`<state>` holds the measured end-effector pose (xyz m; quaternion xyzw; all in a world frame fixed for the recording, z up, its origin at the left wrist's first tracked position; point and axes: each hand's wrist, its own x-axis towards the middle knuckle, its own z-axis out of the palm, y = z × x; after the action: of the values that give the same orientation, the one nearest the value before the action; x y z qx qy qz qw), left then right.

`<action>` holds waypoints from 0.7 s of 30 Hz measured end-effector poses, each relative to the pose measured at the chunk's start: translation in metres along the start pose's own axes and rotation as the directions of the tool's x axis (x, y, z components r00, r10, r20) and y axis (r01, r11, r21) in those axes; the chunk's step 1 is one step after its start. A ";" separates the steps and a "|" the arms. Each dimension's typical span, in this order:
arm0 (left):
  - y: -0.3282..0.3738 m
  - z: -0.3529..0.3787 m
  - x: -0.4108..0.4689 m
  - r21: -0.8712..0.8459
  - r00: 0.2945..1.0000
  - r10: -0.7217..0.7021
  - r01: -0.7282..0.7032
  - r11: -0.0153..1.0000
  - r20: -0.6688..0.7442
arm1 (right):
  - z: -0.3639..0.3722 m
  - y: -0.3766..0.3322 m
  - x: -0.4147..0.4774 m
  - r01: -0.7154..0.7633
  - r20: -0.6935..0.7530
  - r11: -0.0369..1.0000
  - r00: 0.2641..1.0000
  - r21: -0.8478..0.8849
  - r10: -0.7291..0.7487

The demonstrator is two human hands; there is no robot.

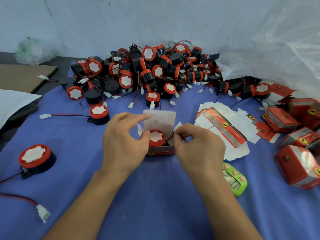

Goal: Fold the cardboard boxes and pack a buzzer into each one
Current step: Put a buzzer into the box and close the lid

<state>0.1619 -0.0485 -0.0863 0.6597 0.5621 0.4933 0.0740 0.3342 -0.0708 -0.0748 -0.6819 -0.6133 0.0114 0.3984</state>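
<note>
Buzzer [156, 137] sits in box [161, 150] | left hand [124, 141] holds box, right hand [199, 144] pinches wire [170, 136] | next, I think: tuck wire, shut lid [160, 118]

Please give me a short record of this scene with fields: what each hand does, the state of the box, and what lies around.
left hand: holds the open box at its left side
right hand: pinches the wire of the buzzer
open box: lid flap up, buzzer inside, white face up
behind: pile of buzzers
right side: flat boxes, farther right packed boxes
near right hand: green timer
surface: blue cloth
</note>
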 end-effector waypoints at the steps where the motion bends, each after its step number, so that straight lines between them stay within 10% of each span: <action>1: 0.001 0.001 0.001 -0.056 0.994 -0.086 0.089 0.994 0.064 | 0.000 -0.001 0.000 0.023 0.008 1.000 1.000 -0.001 -0.023; 7: 0.001 0.017 -0.001 -0.362 0.771 -0.471 0.624 0.693 0.428 | 0.002 -0.005 -0.003 0.074 0.090 0.986 0.992 0.148 -0.088; 21: 0.003 0.022 0.003 -0.380 0.775 -0.450 0.617 0.689 0.442 | 0.002 -0.006 -0.004 0.197 -0.044 0.954 0.980 0.225 -0.192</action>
<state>0.1794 -0.0368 -0.0934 0.4904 0.5622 0.4670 0.4747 0.3274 -0.0737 -0.0751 -0.5681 -0.6677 0.0348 0.4798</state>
